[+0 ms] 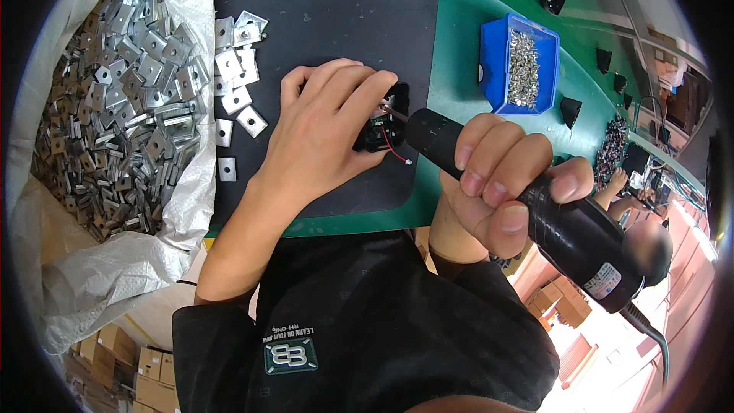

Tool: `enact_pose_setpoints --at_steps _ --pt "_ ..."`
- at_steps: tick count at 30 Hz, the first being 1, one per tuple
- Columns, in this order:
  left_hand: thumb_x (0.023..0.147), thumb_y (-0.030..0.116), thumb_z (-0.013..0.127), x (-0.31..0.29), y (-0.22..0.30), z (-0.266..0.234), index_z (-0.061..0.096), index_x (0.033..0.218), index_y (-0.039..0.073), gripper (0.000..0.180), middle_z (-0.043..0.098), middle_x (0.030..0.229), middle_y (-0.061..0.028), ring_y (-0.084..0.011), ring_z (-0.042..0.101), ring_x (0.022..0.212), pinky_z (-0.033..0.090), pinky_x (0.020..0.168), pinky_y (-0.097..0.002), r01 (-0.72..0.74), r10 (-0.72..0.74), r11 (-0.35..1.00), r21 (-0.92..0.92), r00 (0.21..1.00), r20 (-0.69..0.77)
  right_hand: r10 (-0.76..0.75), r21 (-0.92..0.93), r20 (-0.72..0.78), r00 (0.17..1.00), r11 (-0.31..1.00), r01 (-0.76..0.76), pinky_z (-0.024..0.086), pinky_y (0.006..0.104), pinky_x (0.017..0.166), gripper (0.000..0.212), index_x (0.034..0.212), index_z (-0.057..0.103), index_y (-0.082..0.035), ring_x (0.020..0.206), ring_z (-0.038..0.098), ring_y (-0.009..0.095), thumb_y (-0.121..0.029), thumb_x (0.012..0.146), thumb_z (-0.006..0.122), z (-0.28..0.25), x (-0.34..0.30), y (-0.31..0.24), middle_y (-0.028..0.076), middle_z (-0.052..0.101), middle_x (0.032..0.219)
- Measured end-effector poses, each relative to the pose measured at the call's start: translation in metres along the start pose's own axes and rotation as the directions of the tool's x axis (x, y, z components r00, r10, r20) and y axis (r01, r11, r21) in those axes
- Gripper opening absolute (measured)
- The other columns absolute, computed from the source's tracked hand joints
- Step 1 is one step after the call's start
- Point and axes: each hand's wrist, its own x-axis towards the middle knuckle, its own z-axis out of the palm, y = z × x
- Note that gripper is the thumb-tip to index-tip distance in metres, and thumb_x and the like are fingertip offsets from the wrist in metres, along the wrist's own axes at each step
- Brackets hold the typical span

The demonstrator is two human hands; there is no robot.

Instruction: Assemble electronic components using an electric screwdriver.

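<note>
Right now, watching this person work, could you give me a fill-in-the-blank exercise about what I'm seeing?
1. The right hand grips an electric screwdriver whose casing is ____.
2. The left hand holds a small housing, from which a wire coloured ____ sticks out.
3. Small screws fill a bin coloured ____.
4. A white sack of holed metal plates sits on the person's ____ side.

Missing words: black; red; blue; left.

Left hand (332, 111) arches palm-down; right hand (505, 183) curls in a grip.
</note>
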Motion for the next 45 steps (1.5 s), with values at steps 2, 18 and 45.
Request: enact_pose_setpoints --at_steps 2,18,45 --pt "0.056 0.012 0.083 -0.001 0.000 -0.002 0.056 0.122 0.012 0.071 0.058 0.113 -0.0053 -0.0261 0.053 0.115 0.034 0.095 -0.0442 0.000 0.000 1.000 -0.003 1.000 -0.005 -0.004 -0.009 0.106 0.994 1.000 0.005 0.049 0.0360 0.063 0.036 0.108 0.041 -0.013 0.061 0.056 0.019 -0.001 0.084 0.065 -0.004 0.004 0.000 0.004 0.055 0.074" --pt "0.055 0.015 0.085 0.002 0.004 -0.004 0.056 0.123 0.013 0.075 0.058 0.112 -0.0063 -0.0266 0.054 0.114 0.034 0.095 -0.0441 -0.033 0.034 0.999 0.042 0.999 -0.005 -0.001 -0.056 0.345 0.939 0.998 0.021 0.048 0.0279 0.056 0.063 0.136 0.039 -0.023 0.057 0.056 0.012 -0.012 0.082 0.071 -0.010 0.023 -0.011 -0.004 0.055 0.067" --pt "0.071 0.014 0.083 0.185 0.026 0.050 0.045 0.133 0.002 0.074 0.062 0.110 -0.0136 -0.0196 0.061 0.098 0.050 0.088 -0.0335 -0.082 0.078 0.995 -0.049 0.993 -0.084 -0.346 0.137 0.339 0.875 0.938 0.318 0.058 0.0210 0.061 0.016 0.068 0.068 -0.012 0.056 0.067 0.012 -0.009 0.070 0.085 -0.143 0.071 -0.174 0.001 0.070 0.069"
